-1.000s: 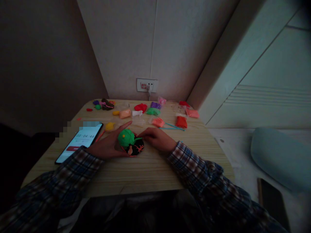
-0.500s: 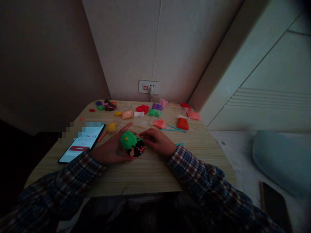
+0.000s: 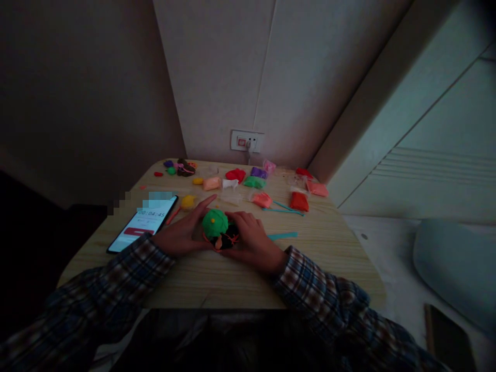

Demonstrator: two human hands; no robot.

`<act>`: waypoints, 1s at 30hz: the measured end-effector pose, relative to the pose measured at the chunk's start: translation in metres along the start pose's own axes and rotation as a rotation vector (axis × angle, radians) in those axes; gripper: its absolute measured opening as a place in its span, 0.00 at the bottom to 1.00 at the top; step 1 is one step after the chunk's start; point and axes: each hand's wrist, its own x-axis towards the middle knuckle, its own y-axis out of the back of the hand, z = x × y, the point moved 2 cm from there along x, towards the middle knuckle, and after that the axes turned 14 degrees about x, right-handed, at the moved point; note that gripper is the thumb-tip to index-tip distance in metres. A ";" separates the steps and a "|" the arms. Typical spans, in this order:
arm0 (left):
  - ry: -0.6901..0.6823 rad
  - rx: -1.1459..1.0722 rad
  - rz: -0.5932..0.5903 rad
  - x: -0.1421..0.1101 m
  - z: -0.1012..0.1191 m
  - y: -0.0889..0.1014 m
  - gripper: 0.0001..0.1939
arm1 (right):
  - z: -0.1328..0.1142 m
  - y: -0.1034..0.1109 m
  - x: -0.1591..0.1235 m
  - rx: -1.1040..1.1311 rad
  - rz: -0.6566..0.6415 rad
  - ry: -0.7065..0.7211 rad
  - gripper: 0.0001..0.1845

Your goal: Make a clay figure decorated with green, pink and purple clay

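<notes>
Between my hands is a clay figure with a rounded green cap [image 3: 215, 223] topped by a yellow dot. Its black part [image 3: 229, 240] shows beside the cap, with thin orange-red strands and a small peach piece on it. From the left side, my left hand [image 3: 184, 232] is curved round the figure, thumb and fingers on its edge. My right hand [image 3: 254, 242] wraps the opposite side, fingers behind and thumb low in front. The figure's underside is hidden. Right of my right hand lies a flat blue strip [image 3: 282, 236].
A phone [image 3: 144, 225] showing a timer lies left on the wooden table [image 3: 240, 289]. Bags of red [image 3: 299, 201], green [image 3: 254, 182] and peach clay [image 3: 211, 183] stand toward the back. Thin blue tools [image 3: 289, 209] lie to the right. Behind is a wall socket [image 3: 247, 141].
My right hand has closed in from the right and now grips the figure's side. The blue strip it partly covered shows more. The whole view has shifted slightly.
</notes>
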 end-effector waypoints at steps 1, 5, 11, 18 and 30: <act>-0.005 -0.012 0.005 0.000 -0.001 0.000 0.51 | 0.000 -0.001 0.001 0.002 0.006 -0.004 0.38; -0.038 -0.055 0.044 0.003 -0.006 0.001 0.50 | -0.001 -0.004 0.006 0.011 0.036 -0.009 0.38; -0.003 -0.002 0.071 0.004 -0.018 0.003 0.49 | 0.003 0.000 0.009 -0.016 0.083 0.008 0.39; 0.053 -0.063 0.088 -0.003 -0.021 0.003 0.52 | 0.028 0.040 -0.028 -0.047 0.049 -0.012 0.17; 0.052 0.111 0.159 -0.001 -0.005 -0.003 0.59 | 0.067 0.083 -0.040 -0.301 0.403 -0.149 0.10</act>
